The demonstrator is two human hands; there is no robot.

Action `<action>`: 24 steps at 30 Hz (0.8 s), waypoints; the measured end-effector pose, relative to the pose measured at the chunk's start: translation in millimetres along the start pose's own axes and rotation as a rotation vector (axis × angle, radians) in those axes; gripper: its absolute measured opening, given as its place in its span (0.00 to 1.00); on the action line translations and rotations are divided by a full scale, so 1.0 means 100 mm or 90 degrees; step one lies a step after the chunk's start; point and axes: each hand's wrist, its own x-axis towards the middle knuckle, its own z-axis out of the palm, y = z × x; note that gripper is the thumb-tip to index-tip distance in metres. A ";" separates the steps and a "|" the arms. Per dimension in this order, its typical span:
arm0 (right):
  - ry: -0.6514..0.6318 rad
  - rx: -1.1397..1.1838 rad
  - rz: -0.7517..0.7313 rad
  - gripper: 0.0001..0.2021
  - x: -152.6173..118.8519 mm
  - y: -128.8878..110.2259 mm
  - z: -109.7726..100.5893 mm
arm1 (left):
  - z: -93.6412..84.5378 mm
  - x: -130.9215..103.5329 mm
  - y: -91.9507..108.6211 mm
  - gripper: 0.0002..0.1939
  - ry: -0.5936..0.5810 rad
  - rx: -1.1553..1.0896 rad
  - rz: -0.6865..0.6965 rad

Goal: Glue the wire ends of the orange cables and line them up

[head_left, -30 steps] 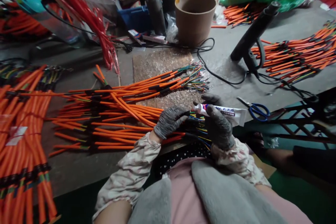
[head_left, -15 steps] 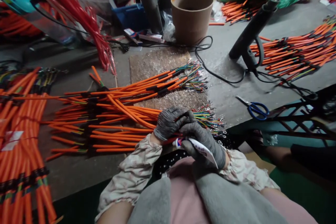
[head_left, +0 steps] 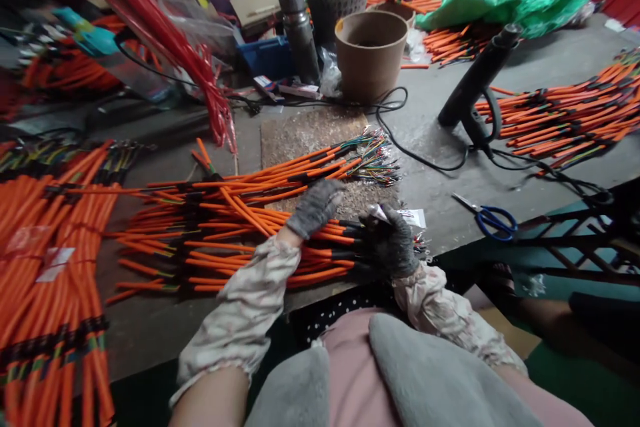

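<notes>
My left hand [head_left: 316, 205], in a grey knit glove, is over the orange cables [head_left: 240, 217], its fingers stretched forward beside the upper bundle. Whether its fingertips touch a cable cannot be made out. To its right, my right hand [head_left: 397, 243], gloved alike, is closed around a white squeeze tube [head_left: 413, 217]; the tube's printed end sticks out past the fingers. This hand is just above the cable ends in front of me and hides many of them. The upper bundle's thin coloured wires [head_left: 377, 153] fan out over a worn board [head_left: 310, 137].
A black heat gun [head_left: 475, 90] stands at the right, its cord [head_left: 425, 160] looping across the table. Blue-handled scissors [head_left: 493, 220] lie near the edge. Behind are a brown pot [head_left: 373, 60] and a dark flask [head_left: 300, 37]. More orange cables [head_left: 55, 247] lie at left.
My hands, close together before, have moved apart. The left has gone up over the cables; the right has carried the tube forward to the wire ends. The camera view has shifted slightly.
</notes>
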 end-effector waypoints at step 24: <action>-0.347 -0.593 -0.508 0.11 -0.74 -0.53 0.20 | -0.56 -0.46 0.86 0.24 0.291 -0.492 0.100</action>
